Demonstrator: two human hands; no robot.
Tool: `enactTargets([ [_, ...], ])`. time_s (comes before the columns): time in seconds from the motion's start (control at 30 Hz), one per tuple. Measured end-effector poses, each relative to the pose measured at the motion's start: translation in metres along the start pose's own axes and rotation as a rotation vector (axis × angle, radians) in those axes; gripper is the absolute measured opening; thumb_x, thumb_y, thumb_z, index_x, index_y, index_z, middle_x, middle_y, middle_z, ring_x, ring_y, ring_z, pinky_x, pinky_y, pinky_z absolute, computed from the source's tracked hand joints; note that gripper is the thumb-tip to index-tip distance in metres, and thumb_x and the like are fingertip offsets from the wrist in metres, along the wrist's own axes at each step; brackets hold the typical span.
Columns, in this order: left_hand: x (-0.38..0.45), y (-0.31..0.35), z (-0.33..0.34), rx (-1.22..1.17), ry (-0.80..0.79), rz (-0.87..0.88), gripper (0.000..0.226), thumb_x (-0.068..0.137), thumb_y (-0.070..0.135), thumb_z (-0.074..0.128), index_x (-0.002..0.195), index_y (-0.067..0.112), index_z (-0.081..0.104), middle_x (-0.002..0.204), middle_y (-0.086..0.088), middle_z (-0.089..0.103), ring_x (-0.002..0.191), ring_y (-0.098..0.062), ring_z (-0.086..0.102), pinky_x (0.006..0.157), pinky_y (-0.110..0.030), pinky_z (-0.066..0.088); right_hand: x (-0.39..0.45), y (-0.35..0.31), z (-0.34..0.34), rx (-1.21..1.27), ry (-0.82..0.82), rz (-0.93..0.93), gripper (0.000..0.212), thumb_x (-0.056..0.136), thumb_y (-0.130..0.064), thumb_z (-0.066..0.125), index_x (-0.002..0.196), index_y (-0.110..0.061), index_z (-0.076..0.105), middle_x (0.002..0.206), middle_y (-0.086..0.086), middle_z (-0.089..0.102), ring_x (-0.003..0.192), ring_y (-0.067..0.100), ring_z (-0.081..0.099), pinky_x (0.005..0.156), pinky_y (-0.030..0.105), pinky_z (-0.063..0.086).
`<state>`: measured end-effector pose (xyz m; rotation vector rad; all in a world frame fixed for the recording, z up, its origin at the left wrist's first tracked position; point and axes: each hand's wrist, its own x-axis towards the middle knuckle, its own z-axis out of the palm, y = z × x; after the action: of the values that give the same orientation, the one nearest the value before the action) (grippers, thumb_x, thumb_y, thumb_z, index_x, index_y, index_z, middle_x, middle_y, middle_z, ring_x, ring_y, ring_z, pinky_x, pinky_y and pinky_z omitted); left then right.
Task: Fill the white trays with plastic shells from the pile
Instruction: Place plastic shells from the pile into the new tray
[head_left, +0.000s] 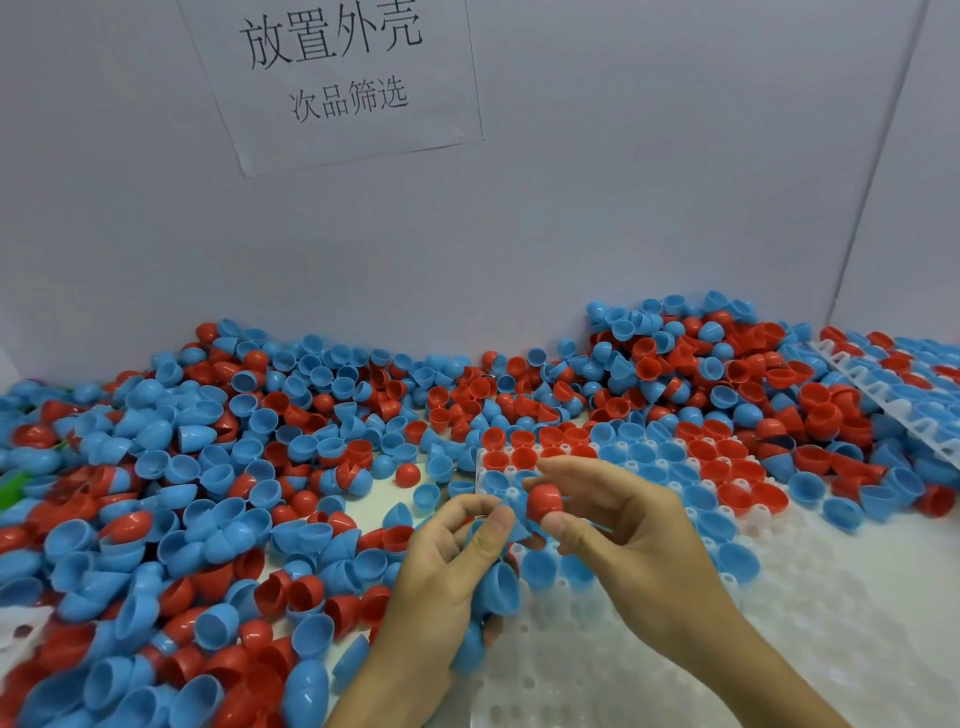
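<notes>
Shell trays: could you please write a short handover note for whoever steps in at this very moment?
Left hand: holds several blue shells.
Right hand: pinches one red shell above the near tray.
Pile: loose shells, left and behind the tray.
Done: the near tray's far rows hold red and blue shells; a second tray at far right looks filled.
Left: seat the held shells, then fill the empty near rows.
</notes>
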<state>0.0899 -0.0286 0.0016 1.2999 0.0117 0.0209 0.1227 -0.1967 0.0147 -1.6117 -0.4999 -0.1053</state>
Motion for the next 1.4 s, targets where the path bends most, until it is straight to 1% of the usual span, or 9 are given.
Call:
enactTargets([
  [0.17,0.002,-0.003,-0.003,0.107,-0.018,0.072,0.03,0.07,0.049,0.076,0.082,0.023,0.071,0.059,-0.019,0.056,0.037,-0.019,0.048,0.034,-0.022,0.036,-0.004,0.0,0.007,-0.18,-0.084,-0.091,0.04,0.079,-0.014,0.08,0.104,-0.045,0.072,0.099,-0.021,0.074,0.095,0.007,0.07,0.075,0.028,0.059],
  [0.43,0.004,-0.006,-0.002,0.151,-0.047,0.092,0.034,0.076,0.054,0.069,0.093,0.027,0.077,0.072,-0.016,0.071,0.046,-0.021,0.055,0.041,-0.025,0.043,-0.004,0.002,0.006,-0.341,-0.026,-0.221,0.029,0.083,-0.013,0.079,0.106,-0.029,0.075,0.096,-0.02,0.071,0.088,0.011,0.069,0.063,0.024,0.057],
  [0.63,0.009,0.001,-0.016,-0.017,0.258,0.068,0.038,0.085,0.051,0.059,0.064,0.02,0.064,0.064,-0.008,0.059,0.044,-0.016,0.052,0.038,-0.024,0.037,0.004,0.001,-0.014,-0.431,0.008,-0.108,0.031,0.092,-0.007,0.063,0.09,-0.037,0.073,0.074,-0.007,0.069,0.062,0.019,0.062,0.053,0.036,0.05],
  [0.97,0.017,0.002,-0.044,-0.234,0.444,-0.016,0.038,0.096,0.043,0.057,0.076,0.012,0.054,0.057,-0.009,0.052,0.045,-0.02,0.046,0.039,-0.023,0.036,0.063,-0.036,-0.026,-1.004,-0.995,0.529,0.017,0.09,-0.051,0.059,0.09,-0.04,0.072,0.089,-0.009,0.075,0.065,-0.001,0.065,0.063,0.014,0.051],
  [1.03,0.016,0.005,-0.041,-0.221,0.432,-0.018,0.039,0.087,0.05,0.061,0.077,0.013,0.056,0.065,-0.015,0.057,0.052,-0.027,0.055,0.044,-0.03,0.046,0.079,-0.042,0.0,-0.825,-0.789,0.338,0.018,0.088,-0.051,0.066,0.104,-0.044,0.065,0.103,-0.011,0.073,0.083,-0.006,0.068,0.07,0.013,0.052],
  [1.13,0.014,0.006,-0.038,-0.125,0.472,-0.046,0.039,0.094,0.053,0.058,0.084,0.016,0.062,0.099,-0.027,0.065,0.096,-0.046,0.062,0.092,-0.06,0.05,0.103,-0.059,0.034,-0.212,-0.386,0.13,0.091,0.073,-0.056,0.069,0.151,-0.051,0.021,0.142,-0.034,0.045,0.118,-0.009,0.056,0.099,0.021,0.044],
  [1.17,0.014,0.006,-0.039,-0.107,0.479,-0.045,0.041,0.096,0.053,0.056,0.081,0.016,0.062,0.095,-0.024,0.065,0.092,-0.042,0.06,0.089,-0.061,0.047,0.108,-0.064,0.042,-0.124,-0.348,0.099,0.098,0.073,-0.057,0.069,0.152,-0.054,0.011,0.144,-0.038,0.039,0.122,-0.01,0.053,0.1,0.022,0.043],
  [1.3,0.017,0.003,-0.043,-0.156,0.426,-0.065,0.033,0.098,0.035,0.055,0.073,0.015,0.063,0.08,-0.014,0.061,0.062,-0.023,0.054,0.05,-0.031,0.041,0.097,-0.054,0.057,-0.223,-0.3,0.021,0.073,0.083,-0.044,0.066,0.148,-0.045,0.033,0.135,-0.028,0.053,0.108,-0.017,0.058,0.077,0.006,0.05],
  [1.4,0.018,0.002,-0.041,-0.189,0.383,-0.065,0.027,0.098,0.019,0.048,0.082,0.019,0.07,0.083,-0.012,0.068,0.064,-0.021,0.06,0.049,-0.03,0.044,0.074,-0.031,0.054,-0.338,-0.283,0.045,0.043,0.09,-0.027,0.066,0.128,-0.043,0.053,0.123,-0.019,0.065,0.103,-0.01,0.063,0.083,0.012,0.053],
])
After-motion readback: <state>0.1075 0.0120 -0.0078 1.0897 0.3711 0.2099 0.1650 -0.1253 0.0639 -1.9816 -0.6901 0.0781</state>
